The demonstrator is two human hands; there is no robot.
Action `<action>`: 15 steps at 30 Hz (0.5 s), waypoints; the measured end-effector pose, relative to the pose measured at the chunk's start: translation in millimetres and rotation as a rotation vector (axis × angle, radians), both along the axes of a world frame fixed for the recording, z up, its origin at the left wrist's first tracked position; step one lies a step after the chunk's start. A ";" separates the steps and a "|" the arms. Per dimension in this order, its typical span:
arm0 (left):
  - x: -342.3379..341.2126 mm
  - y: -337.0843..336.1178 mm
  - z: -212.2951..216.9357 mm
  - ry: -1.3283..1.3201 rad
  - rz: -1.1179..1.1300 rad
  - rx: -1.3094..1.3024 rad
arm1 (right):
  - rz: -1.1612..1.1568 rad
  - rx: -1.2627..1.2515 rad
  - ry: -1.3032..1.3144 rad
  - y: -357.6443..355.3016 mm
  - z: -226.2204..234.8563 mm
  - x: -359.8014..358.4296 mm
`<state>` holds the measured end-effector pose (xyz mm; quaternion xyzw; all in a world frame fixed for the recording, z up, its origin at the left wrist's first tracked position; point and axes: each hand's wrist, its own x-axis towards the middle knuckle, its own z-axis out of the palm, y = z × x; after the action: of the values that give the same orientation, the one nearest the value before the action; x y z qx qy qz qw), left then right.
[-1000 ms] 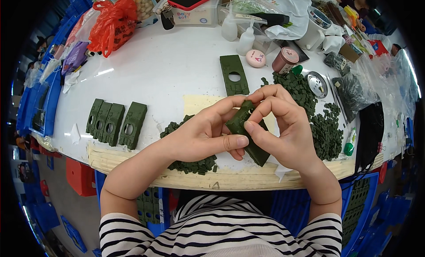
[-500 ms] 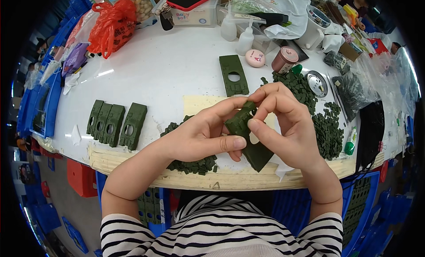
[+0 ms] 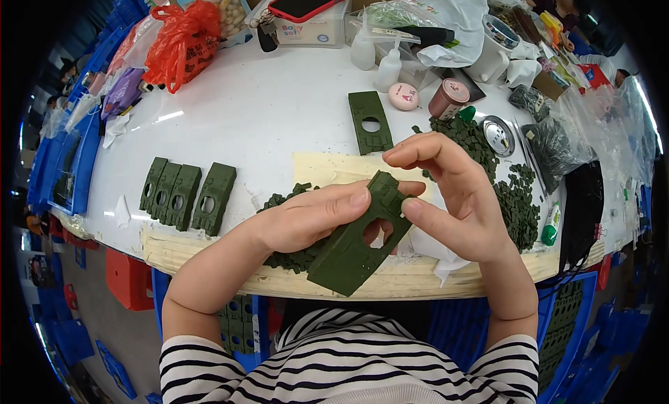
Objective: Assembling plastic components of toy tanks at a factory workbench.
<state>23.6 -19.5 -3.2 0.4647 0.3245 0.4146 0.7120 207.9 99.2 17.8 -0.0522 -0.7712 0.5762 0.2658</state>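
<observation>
My left hand [image 3: 300, 219] grips a dark green plastic model tank hull [image 3: 345, 258] with a round hole through it. The part slants, its plain end toward me and its detailed end up by my thumb. My right hand [image 3: 467, 212] is open beside it, fingers spread and curved, the thumb tip at the hull's right edge. A heap of small green plastic pieces [image 3: 296, 261] lies partly hidden behind my left hand. Beyond my hands another green hull [image 3: 369, 122] lies flat, and several more hulls [image 3: 212, 198] stand in a row at the left.
More small green pieces [image 3: 519, 205] are heaped at the right, near tweezers [image 3: 529, 157], a round metal lid [image 3: 498, 136] and a green-capped glue tube [image 3: 552, 223]. White squeeze bottles [image 3: 388, 68] and a pink jar [image 3: 448, 97] stand farther back. A red bag [image 3: 182, 45] sits at the far left.
The hull has turned in my left hand, its plain end swinging left and toward me and its hole now facing up. My right fingers have lifted and spread away from it.
</observation>
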 end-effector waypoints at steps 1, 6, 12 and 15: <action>0.3 -0.5 0.2 0.021 0.008 0.009 | 0.002 -0.017 -0.012 -1.9 -1.3 -0.6; 2.6 1.2 -4.4 0.062 0.002 0.021 | -0.008 -0.124 -0.049 -5.6 -9.6 -1.7; 1.8 0.6 -3.1 0.112 0.004 0.070 | -0.004 -0.078 -0.054 -3.7 -8.5 0.8; 1.7 -3.2 -2.2 0.032 0.046 -0.031 | 0.057 0.078 0.023 -0.9 4.6 0.2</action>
<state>25.2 -22.7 -5.4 0.4527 0.3529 0.4180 0.7041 208.1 98.4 22.3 -0.0128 -0.7912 0.5535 0.2599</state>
